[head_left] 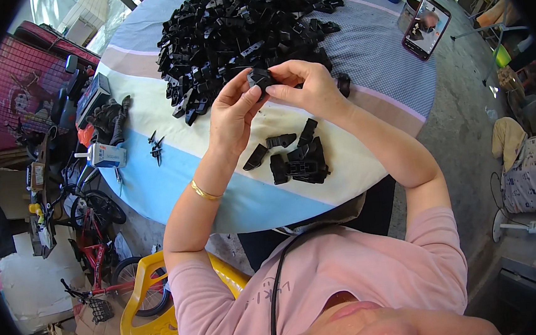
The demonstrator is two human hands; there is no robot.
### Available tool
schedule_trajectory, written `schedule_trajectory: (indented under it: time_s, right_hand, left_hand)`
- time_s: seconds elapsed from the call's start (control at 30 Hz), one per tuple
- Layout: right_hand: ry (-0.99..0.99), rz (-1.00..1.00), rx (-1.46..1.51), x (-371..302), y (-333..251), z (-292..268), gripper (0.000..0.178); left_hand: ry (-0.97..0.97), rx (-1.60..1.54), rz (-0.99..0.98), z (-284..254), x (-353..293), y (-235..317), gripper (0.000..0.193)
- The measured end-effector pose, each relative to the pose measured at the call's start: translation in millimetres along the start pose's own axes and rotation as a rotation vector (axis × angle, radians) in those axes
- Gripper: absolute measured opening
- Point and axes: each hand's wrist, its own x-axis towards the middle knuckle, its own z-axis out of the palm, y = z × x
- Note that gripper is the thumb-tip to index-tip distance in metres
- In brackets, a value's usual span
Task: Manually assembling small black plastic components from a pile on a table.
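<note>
The left hand [232, 112] and right hand [313, 89] together pinch a small black part [261, 80] over the tabletop [156, 186], near the black heap [232, 35]; a slipping grip could drop it among lookalikes.

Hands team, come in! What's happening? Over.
Left-hand grip and right-hand grip both on one black part. Fingers partly cover it. Big black pile beyond. Smaller black cluster nearer.
</note>
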Motion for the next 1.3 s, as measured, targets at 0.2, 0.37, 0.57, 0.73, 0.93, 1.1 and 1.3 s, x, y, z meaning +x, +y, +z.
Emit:
schedule_trajectory:
  time_s: [0.2, 0.37, 0.57, 0.73, 0.93, 1.1, 1.3]
  right_hand:
    - [0.092, -0.071, -0.037, -6.8, -9.5, 4.3, 0.028]
    - [0.180, -0.284, -0.264, -8.6, -4.7, 4.5, 0.025]
    - [0.176, -0.444, -0.387, -5.8, -6.7, 0.0, 0.027]
    - [0.219, -0.691, -0.594, -3.9, -4.3, 1.3, 0.030]
    - [0.067, -0.553, -0.483, -3.6, -15.9, -8.5, 0.029]
    - [-0.044, 0.062, -0.803, -9.9, -44.9, -70.6, 0.033]
    - [-0.141, 0.196, -1.217, -26.9, -14.9, -83.2, 0.031]
  left_hand:
    - [-0.044, -0.025, 0.082, -1.8, 1.4, -4.6, 0.036]
    - [-0.052, -0.010, 0.122, 0.4, 1.9, -8.5, 0.036]
    - [-0.041, 0.136, 0.193, -0.8, -2.6, -5.6, 0.035]
    - [0.030, -0.001, 0.149, 20.7, -7.3, -6.5, 0.035]
    - [-0.089, 0.239, 0.106, 7.9, -1.1, 2.0, 0.041]
    - [-0.460, 1.115, 0.193, 5.4, -17.3, 1.2, 0.057]
    - [-0.238, 1.279, 0.399, 1.4, -12.2, 12.6, 0.033]
